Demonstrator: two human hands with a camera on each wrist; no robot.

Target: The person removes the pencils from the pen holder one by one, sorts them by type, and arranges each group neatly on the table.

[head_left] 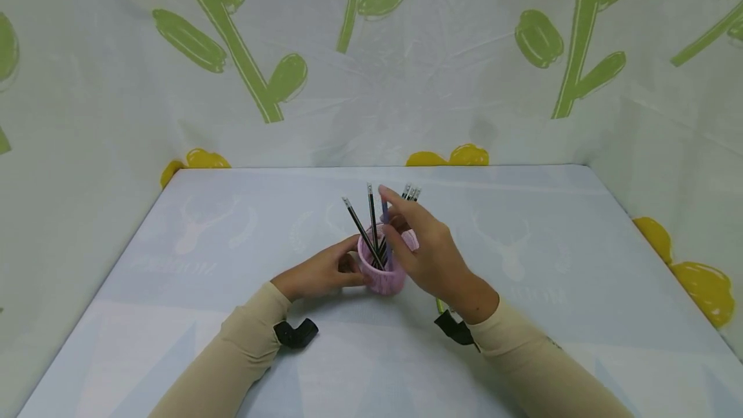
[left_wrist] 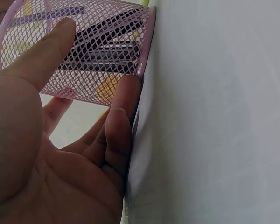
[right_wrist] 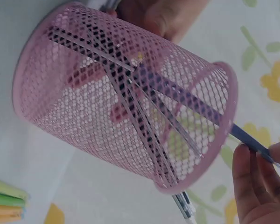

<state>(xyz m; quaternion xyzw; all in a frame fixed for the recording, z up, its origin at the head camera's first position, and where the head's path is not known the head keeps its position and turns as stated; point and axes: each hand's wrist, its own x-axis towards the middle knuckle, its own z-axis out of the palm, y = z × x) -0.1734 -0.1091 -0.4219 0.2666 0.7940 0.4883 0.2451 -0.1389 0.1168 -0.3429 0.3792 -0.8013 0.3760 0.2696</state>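
R hand (head_left: 432,247) pinches blue pencil (right_wrist: 246,139) near its top; long axis approx. upright, lower end inside pink mesh cup (head_left: 386,284), below the pinch; R hand's nearer the pencil; L hand (head_left: 319,273) grips cup's L side; black pencils (head_left: 373,211) lean w/in.

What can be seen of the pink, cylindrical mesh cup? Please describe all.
The pink, cylindrical mesh cup stands upright on the pale, patterned table, its top open. Its see-through mesh looks like coated metal, with smooth pink bands at rim and base. Slim black pencils and a slim blue stick lean inside. The bare left hand holds its side.
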